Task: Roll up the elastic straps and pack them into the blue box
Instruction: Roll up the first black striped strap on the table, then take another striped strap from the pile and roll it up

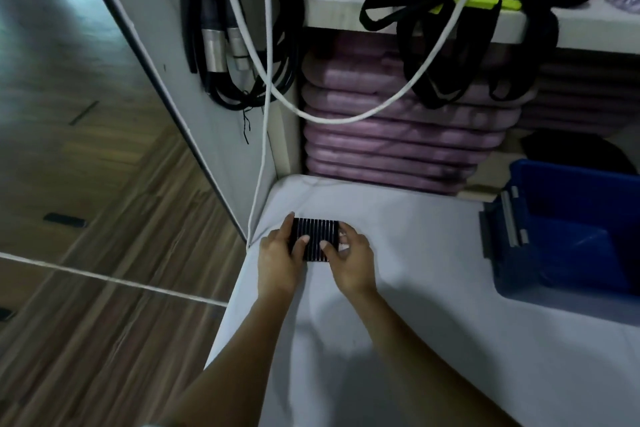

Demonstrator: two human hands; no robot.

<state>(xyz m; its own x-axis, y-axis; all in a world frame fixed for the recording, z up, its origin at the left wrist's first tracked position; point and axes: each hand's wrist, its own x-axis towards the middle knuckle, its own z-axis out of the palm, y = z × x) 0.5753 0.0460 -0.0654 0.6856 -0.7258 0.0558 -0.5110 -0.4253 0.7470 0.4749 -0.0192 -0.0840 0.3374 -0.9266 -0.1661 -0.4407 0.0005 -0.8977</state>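
Observation:
A black elastic strap with thin pale stripes [316, 236] lies as a short roll on the white cloth-covered surface [408, 253], near its left corner. My left hand [278, 258] grips the roll's left end, thumb on top. My right hand [351, 262] grips its right end, thumb on the stripes and fingers curled behind. The blue box [575, 239] stands open at the right edge of the surface, well apart from both hands. More black and neon-yellow straps [450, 7] hang over the shelf above.
Stacked purple mats [398, 135] fill the shelf behind the surface. A white cable [263, 114] droops across the front and black cables with metal plugs [221, 52] hang on the left panel. Wooden floor [104, 253] lies to the left, below the surface's edge.

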